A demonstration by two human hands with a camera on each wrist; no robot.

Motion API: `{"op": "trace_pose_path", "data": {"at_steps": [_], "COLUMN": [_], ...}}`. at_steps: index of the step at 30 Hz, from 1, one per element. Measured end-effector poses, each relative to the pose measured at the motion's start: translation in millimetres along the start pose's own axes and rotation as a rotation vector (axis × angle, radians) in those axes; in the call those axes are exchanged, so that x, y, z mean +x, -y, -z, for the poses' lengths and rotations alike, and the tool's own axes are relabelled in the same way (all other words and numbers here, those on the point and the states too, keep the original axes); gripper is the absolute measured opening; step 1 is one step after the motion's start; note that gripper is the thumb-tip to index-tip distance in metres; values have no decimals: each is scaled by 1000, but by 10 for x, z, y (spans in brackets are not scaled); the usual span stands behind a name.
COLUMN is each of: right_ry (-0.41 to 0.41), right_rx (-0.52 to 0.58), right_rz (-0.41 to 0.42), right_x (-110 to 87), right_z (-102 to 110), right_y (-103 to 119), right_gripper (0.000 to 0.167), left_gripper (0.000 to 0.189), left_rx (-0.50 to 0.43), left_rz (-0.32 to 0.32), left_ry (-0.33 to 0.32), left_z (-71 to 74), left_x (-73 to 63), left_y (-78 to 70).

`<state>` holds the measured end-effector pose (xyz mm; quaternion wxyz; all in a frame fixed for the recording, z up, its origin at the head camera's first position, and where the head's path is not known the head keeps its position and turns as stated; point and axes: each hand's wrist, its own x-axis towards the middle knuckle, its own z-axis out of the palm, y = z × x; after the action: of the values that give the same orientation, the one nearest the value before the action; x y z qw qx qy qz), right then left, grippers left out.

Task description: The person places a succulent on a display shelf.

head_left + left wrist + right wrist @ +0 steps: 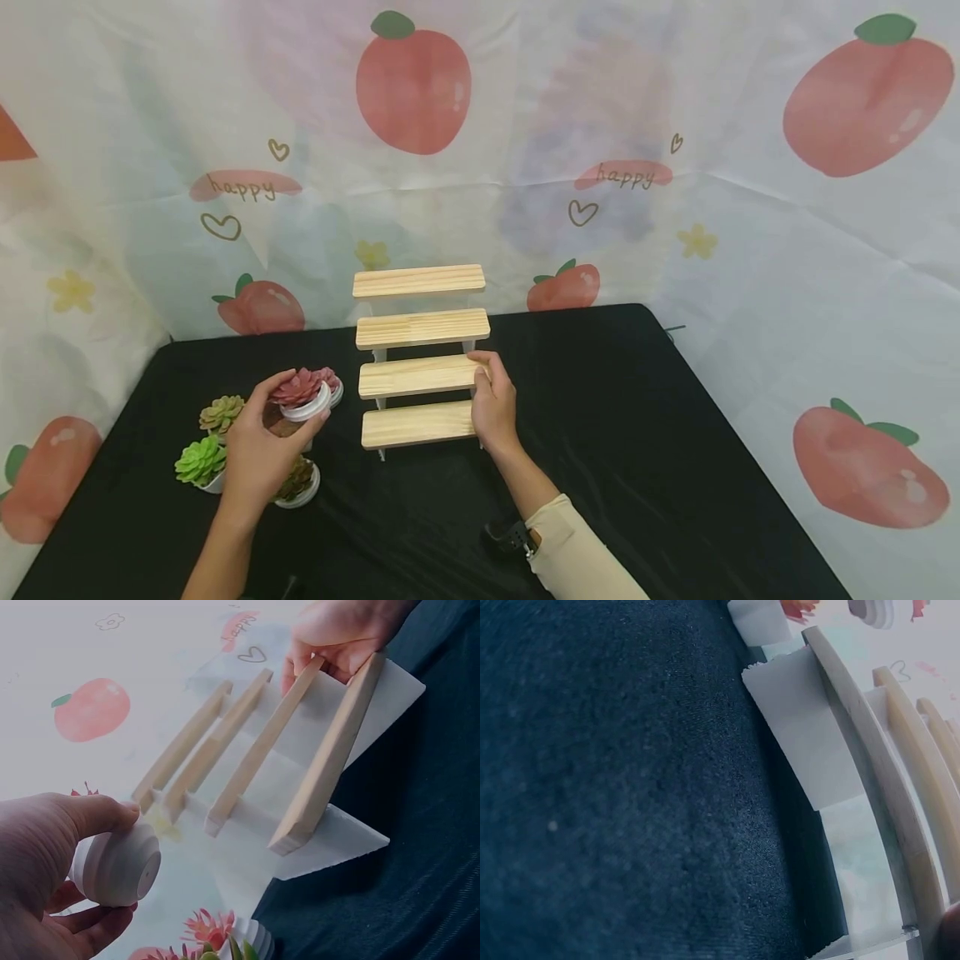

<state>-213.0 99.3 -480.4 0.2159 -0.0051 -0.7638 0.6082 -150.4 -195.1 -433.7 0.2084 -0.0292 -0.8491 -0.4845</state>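
My left hand (257, 454) pinches the white pot (309, 406) of a dark pink artificial succulent (297, 387) between thumb and fingers, above the other pots. In the left wrist view the pot (120, 866) is tilted, its underside facing the stand. At centre stands a display stand (422, 377) with several pale wooden steps on white side supports. My right hand (495, 404) grips its right end, at the lower steps. In the right wrist view the stand (885, 772) runs down the right side, and only a sliver of finger shows at the edge.
Left of the stand are more potted succulents: an olive one (221, 412), a bright green one (199, 461), a brownish one (297, 481) and a pink one (332, 379), partly hidden by my left hand. Black cloth (630, 467) covers the table; a printed curtain (480, 208) hangs behind.
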Motion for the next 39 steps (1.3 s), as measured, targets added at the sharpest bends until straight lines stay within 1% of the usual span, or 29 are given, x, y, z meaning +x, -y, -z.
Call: {"op": "trace_pose_path", "data": {"at_steps": [8, 15, 19, 25, 29, 33, 39], "right_ry": [-4, -2, 3, -1, -8, -8, -7], "right_rx": [-2, -6, -3, -9, -11, -9, -14], "right_rz": [-2, -5, -12, -6, 0, 2, -7], "right_x": [-8, -20, -21, -26, -32, -39, -42], "right_z": [2, 3, 8, 25, 36, 34, 24], "right_y": [17, 6, 2, -10, -7, 3, 9], "right_gripper": [30, 30, 30, 30, 30, 30, 30], "left_gripper": [69, 69, 70, 70, 70, 71, 70], "left_rx": [1, -21, -42, -19, -9, -41, -113], "left_rz": [-21, -40, -39, -32, -55, -78, -63], "left_ry": [-14, -22, -9, -7, -26, -56, -107], "left_z": [-3, -49, -69, -100, -150, -220, -331], "left_x": [67, 109, 124, 157, 202, 233, 263], "left_y": [-25, -55, -80, -135, -152, -140, -155]}}
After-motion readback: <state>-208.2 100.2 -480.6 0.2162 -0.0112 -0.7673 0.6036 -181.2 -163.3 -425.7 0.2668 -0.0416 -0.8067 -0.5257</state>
